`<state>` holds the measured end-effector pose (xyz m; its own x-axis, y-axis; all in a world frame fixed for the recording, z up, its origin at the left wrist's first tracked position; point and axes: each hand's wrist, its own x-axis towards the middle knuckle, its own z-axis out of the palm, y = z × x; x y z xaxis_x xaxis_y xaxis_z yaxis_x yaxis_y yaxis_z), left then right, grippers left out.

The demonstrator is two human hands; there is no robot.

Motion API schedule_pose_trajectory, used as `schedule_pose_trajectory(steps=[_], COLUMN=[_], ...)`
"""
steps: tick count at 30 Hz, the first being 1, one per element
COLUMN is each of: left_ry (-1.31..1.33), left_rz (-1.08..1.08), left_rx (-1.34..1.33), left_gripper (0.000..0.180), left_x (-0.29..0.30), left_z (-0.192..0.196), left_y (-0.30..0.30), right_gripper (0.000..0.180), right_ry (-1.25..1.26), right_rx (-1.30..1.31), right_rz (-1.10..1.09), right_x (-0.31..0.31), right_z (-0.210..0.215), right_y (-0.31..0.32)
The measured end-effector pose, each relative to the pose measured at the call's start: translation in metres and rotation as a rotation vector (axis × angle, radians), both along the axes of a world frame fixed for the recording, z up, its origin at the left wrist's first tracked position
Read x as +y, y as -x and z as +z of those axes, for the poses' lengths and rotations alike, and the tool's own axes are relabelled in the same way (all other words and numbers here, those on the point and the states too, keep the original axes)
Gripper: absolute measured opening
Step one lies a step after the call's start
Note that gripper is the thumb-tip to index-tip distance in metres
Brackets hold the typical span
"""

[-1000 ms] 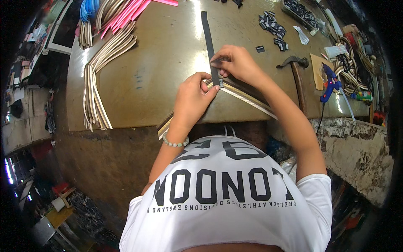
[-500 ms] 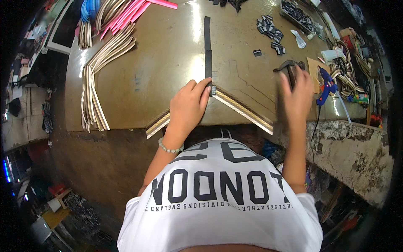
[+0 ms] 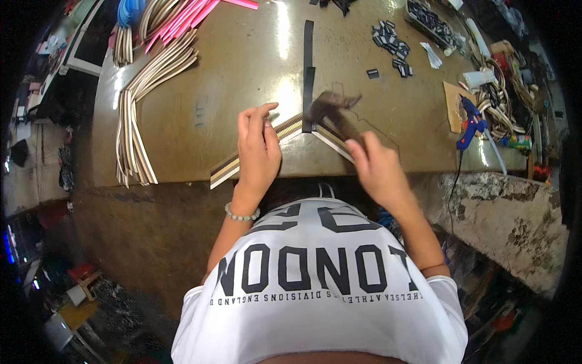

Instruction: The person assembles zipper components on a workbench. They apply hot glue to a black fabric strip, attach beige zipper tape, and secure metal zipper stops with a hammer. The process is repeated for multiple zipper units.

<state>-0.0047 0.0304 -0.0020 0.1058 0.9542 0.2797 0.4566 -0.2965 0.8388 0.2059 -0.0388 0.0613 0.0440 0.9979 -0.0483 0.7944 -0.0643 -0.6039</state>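
My right hand (image 3: 382,168) is wrapped round the handle of a hammer (image 3: 345,124), whose head is smeared by motion. That head hangs over or on the spot where a black strap (image 3: 308,54) meets a striped brown, tan and white webbing strap (image 3: 285,130). The webbing bends there into an upside-down V, its right arm partly covered by the hammer and my right hand. On the left arm of the webbing rests my left hand (image 3: 259,145), fingers apart and gripping nothing. The black strap runs away from me, straight up the table.
Bundled striped straps (image 3: 136,103) and pink strips (image 3: 191,18) lie at left. Black labels (image 3: 391,39) are scattered far right, near a tray (image 3: 430,24) of more. A blue glue gun (image 3: 470,124) with its cord sits by a cardboard piece (image 3: 451,106) at the right edge.
My right hand has picked up the hammer from the right and swung it left over the strap joint. My left hand has let go of the joint and shifted left, its fingers opening.
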Motion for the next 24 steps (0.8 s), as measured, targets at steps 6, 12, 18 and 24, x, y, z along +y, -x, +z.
schedule_pose_trajectory(steps=[6, 12, 18, 24], left_ry=[0.045, 0.111, -0.174, 0.124], left_rz=[-0.041, -0.182, -0.354, -0.362], left_rx=[-0.063, 0.110, 0.559, -0.057], left_gripper=[0.029, 0.023, 0.024, 0.017], left_x=[0.000, -0.003, 0.012, 0.027], left_z=[0.004, 0.017, 0.026, 0.036], left_y=[0.000, 0.001, 0.000, -0.003], right_gripper=[0.033, 0.037, 0.040, 0.031], right_ry=[0.001, -0.103, -0.249, -0.379], right_rx=[-0.008, 0.002, -0.540, -0.320], right_rz=[0.061, -0.181, -0.568, -0.372], right_x=[-0.009, -0.015, -0.025, 0.005], right_z=[-0.005, -0.020, -0.039, -0.022], right_y=[0.003, -0.025, -0.123, -0.096])
